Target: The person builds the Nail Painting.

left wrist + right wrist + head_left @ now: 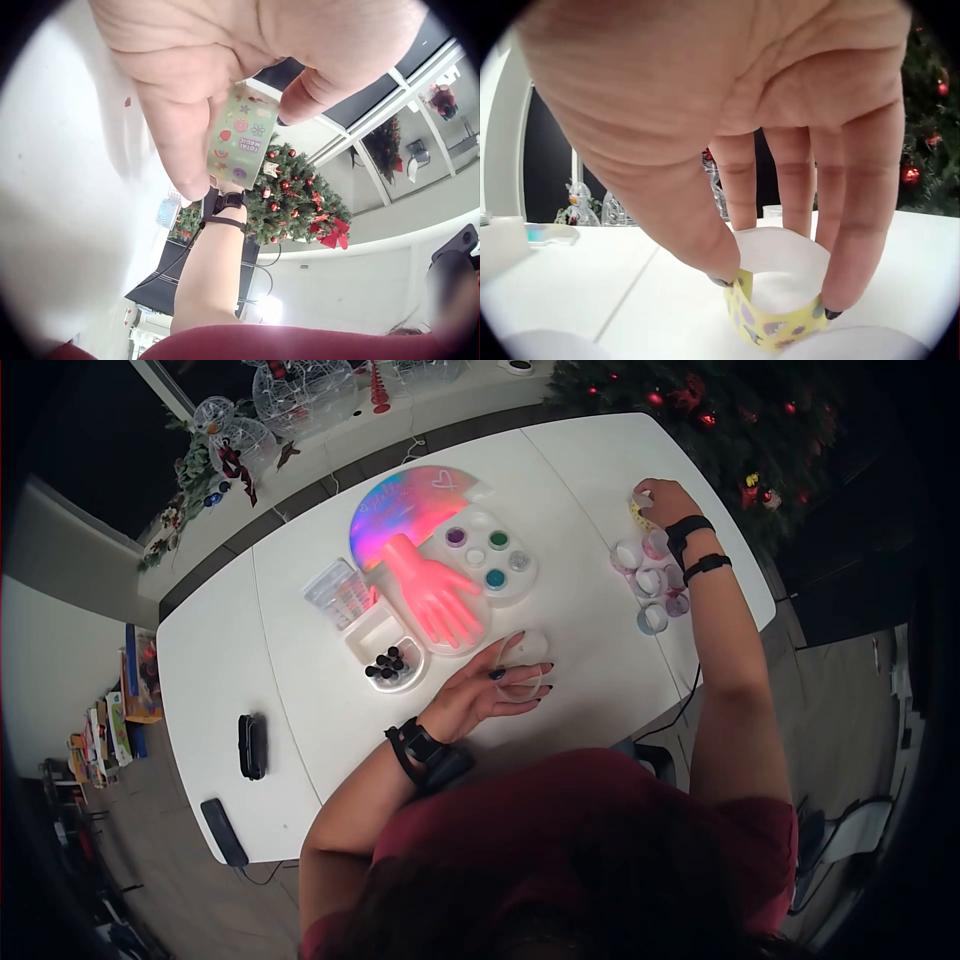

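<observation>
Fingers and thumb of our right hand [668, 505] pinch the yellow roll [769, 326] by its sides, with the other fingers hanging down behind it. That roll is at the far right part of the table [600, 670], down low, but we cannot tell if it touches the top. More rolls [652, 622] sit close together just beside it. Our left hand [480, 685] has its fingers apart, and we hold the green roll [240, 139] between thumb and finger, near our body and up off the table. The pink hand [430, 595] lies past it, between the pots [495, 578] and the black-topped bottles [385, 663]. Both rolls look light and thin, and a bit bendy, so a hard squeeze may squash them out of round. The shiny green one may slip if we hold it too loosely. A soft pinch on two sides across from each other looks best, with fingertips on the outside. The yellow one has a loose-looking end near our thumb, so it may peel or catch there.
</observation>
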`<state>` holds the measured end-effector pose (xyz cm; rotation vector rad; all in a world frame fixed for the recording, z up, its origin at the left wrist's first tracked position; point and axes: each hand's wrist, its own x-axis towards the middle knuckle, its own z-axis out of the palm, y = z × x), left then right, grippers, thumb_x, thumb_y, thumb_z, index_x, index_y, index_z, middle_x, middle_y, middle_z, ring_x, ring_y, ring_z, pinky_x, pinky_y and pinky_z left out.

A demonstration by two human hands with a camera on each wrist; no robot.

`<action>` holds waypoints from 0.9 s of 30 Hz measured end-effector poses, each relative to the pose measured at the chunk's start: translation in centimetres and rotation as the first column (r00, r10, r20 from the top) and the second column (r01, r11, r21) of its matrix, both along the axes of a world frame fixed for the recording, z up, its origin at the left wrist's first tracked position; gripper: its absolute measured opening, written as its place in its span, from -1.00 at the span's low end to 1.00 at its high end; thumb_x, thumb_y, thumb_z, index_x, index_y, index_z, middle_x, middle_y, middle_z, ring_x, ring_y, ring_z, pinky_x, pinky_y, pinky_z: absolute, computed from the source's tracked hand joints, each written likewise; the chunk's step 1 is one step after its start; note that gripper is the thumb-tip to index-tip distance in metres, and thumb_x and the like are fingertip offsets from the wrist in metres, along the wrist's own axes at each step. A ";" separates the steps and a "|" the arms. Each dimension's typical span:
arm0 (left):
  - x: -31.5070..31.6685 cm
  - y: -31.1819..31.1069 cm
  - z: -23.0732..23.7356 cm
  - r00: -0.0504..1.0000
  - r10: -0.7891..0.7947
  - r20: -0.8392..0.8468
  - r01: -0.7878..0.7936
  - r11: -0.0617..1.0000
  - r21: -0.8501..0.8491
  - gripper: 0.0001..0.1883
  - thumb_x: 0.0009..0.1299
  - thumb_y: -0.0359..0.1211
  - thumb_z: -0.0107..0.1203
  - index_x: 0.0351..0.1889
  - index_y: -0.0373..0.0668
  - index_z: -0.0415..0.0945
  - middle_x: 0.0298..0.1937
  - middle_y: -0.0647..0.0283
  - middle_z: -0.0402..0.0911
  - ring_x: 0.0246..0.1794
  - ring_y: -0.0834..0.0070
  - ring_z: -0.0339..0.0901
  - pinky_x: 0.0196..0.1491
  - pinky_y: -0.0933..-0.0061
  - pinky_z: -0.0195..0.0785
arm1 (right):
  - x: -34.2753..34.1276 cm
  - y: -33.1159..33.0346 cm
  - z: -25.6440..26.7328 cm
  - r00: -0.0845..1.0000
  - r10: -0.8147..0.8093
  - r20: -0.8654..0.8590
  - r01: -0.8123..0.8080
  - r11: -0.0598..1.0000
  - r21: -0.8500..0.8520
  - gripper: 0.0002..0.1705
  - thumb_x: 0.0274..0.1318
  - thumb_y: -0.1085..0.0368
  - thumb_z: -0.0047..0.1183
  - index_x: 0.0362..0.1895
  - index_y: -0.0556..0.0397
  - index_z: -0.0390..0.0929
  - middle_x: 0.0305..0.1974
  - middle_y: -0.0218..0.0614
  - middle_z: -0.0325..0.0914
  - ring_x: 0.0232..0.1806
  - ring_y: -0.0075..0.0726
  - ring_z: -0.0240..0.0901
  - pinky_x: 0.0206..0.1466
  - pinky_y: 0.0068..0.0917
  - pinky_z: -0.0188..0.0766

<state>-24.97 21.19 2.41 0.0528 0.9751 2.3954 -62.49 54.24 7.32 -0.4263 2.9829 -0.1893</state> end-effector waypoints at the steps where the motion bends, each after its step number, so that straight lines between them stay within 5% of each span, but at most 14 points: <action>1: -0.2 0.0 -0.1 1.000 0.004 0.002 -0.004 1.000 -0.001 -0.27 0.76 -0.26 -0.14 0.84 -0.03 -0.13 0.65 -0.17 0.37 0.63 -0.15 0.39 0.63 -0.08 0.32 | 0.6 -0.5 0.3 0.998 0.047 -0.030 -0.047 0.999 -0.004 -0.43 0.07 0.36 0.39 0.24 -0.13 0.71 0.16 -0.04 0.76 0.24 0.13 0.68 0.37 -0.09 0.59; 5: -0.2 0.3 -0.6 0.999 0.039 -0.010 -0.038 0.999 0.020 -0.23 0.68 -0.33 -0.16 0.84 -0.06 -0.12 0.77 -0.07 0.18 0.66 -0.15 0.35 0.64 0.02 0.31 | 5.5 -2.9 3.1 0.978 0.184 -0.098 -0.198 0.966 -0.168 -0.45 0.11 0.36 0.37 0.24 -0.10 0.68 0.08 -0.10 0.77 0.07 0.07 0.72 0.24 -0.13 0.64; 7: -0.3 0.3 -0.8 0.997 0.071 0.003 -0.071 0.997 0.010 -0.22 0.66 -0.37 -0.16 0.84 -0.08 -0.11 0.79 -0.04 0.13 0.66 -0.15 0.35 0.65 0.05 0.30 | 11.1 -5.6 6.5 0.966 0.255 -0.032 -0.241 0.858 -0.454 -0.47 0.15 0.36 0.36 0.25 -0.07 0.66 0.01 -0.20 0.75 -0.02 -0.11 0.66 0.17 -0.26 0.63; 8: -0.2 0.2 -1.3 0.997 0.078 -0.017 -0.077 0.997 0.015 -0.27 0.74 -0.29 -0.20 0.84 -0.10 -0.12 0.80 0.01 0.14 0.66 -0.09 0.35 0.66 0.04 0.29 | 12.7 -6.0 6.9 0.906 0.411 -0.099 -0.398 0.749 -0.529 -0.46 0.18 0.36 0.35 0.28 -0.05 0.65 0.02 -0.29 0.73 -0.01 -0.28 0.60 0.12 -0.32 0.63; 11: 0.0 0.1 -1.6 0.995 0.084 -0.050 -0.082 0.996 0.035 -0.33 0.82 -0.20 -0.24 0.83 -0.12 -0.11 0.80 0.04 0.13 0.67 -0.01 0.36 0.66 0.03 0.28 | 19.8 -8.1 10.3 0.825 0.559 0.076 -0.364 0.630 -0.686 -0.36 0.20 0.52 0.30 0.38 -0.08 0.62 0.18 -0.41 0.68 0.09 -0.44 0.58 -0.03 -0.46 0.69; 16: 0.3 0.2 -3.3 0.994 0.078 -0.076 -0.072 0.994 0.077 -0.34 0.83 -0.18 -0.22 0.82 -0.12 -0.07 0.76 -0.01 0.19 0.66 0.06 0.38 0.65 0.03 0.30 | 25.2 -9.3 8.9 0.732 0.681 0.024 -0.419 0.478 -0.772 -0.28 0.07 0.61 0.31 0.38 -0.04 0.65 0.29 -0.29 0.65 0.22 -0.26 0.63 0.07 -0.39 0.71; 18: 0.7 0.3 -3.0 0.986 0.159 0.050 -0.157 0.986 -0.051 -0.36 0.84 -0.16 -0.20 0.80 -0.12 -0.04 0.68 -0.04 0.30 0.64 0.11 0.41 0.61 0.01 0.36 | 26.7 -10.0 8.1 0.725 0.688 0.033 -0.350 0.409 -0.843 -0.28 0.04 0.61 0.31 0.36 0.00 0.65 0.31 -0.20 0.63 0.35 -0.16 0.61 0.15 -0.32 0.73; 22: 0.4 0.5 -3.3 0.979 0.187 -0.087 -0.181 0.981 0.072 -0.39 0.83 -0.07 -0.15 0.70 -0.17 0.10 0.62 -0.06 0.34 0.61 -0.03 0.41 0.61 -0.10 0.40 | 28.1 -10.9 5.8 0.704 0.705 0.085 -0.266 0.372 -0.889 -0.29 0.06 0.60 0.29 0.36 0.00 0.65 0.35 -0.16 0.60 0.36 -0.13 0.61 0.19 -0.29 0.73; 24: 0.2 0.2 -2.7 0.985 0.169 -0.031 -0.165 0.980 0.115 -0.44 0.85 -0.16 -0.18 0.72 -0.14 0.08 0.63 0.02 0.36 0.60 0.16 0.44 0.58 0.01 0.42 | 28.2 -11.0 5.7 0.703 0.707 0.078 -0.266 0.363 -0.893 -0.30 0.07 0.60 0.29 0.37 0.00 0.65 0.36 -0.15 0.59 0.36 -0.12 0.61 0.20 -0.28 0.73; 27: 0.2 0.1 -3.0 0.983 0.181 -0.024 -0.176 0.975 0.139 -0.44 0.83 -0.21 -0.12 0.71 -0.12 0.09 0.63 0.04 0.35 0.61 0.18 0.44 0.60 0.00 0.40 | 28.1 -11.2 5.8 0.726 0.684 0.068 -0.265 0.371 -0.890 -0.30 0.10 0.59 0.28 0.38 -0.01 0.65 0.37 -0.15 0.58 0.37 -0.10 0.60 0.21 -0.29 0.73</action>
